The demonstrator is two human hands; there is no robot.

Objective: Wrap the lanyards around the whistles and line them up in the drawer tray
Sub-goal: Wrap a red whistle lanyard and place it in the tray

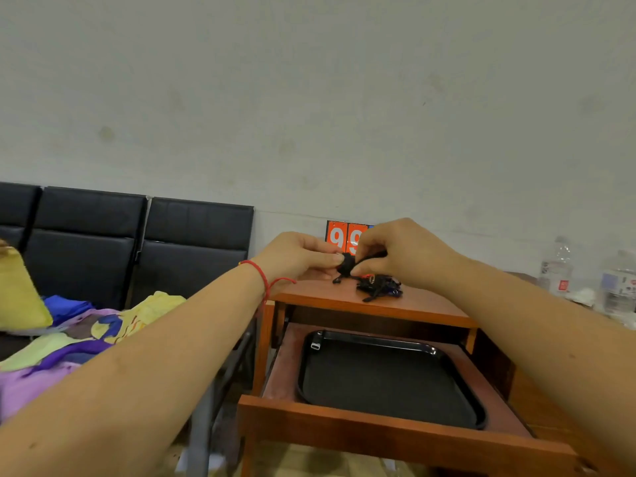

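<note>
Above the small wooden table [320,296], my left hand [299,256] pinches a black whistle [346,264] wound in its black lanyard. My right hand [395,251] pinches the lanyard's free stretch right beside it. A heap of further black whistles and lanyards [378,287] lies on the tabletop under my right hand. Below, the drawer [378,432] is pulled out and holds a black tray [389,376]. One wrapped whistle [316,341] with a silver tip lies in the tray's far left corner.
An orange number card [339,235] stands at the table's back edge against the wall. Black padded chairs [137,246] with coloured cloths [69,339] are on the left. Two plastic water bottles [557,266] stand at the right.
</note>
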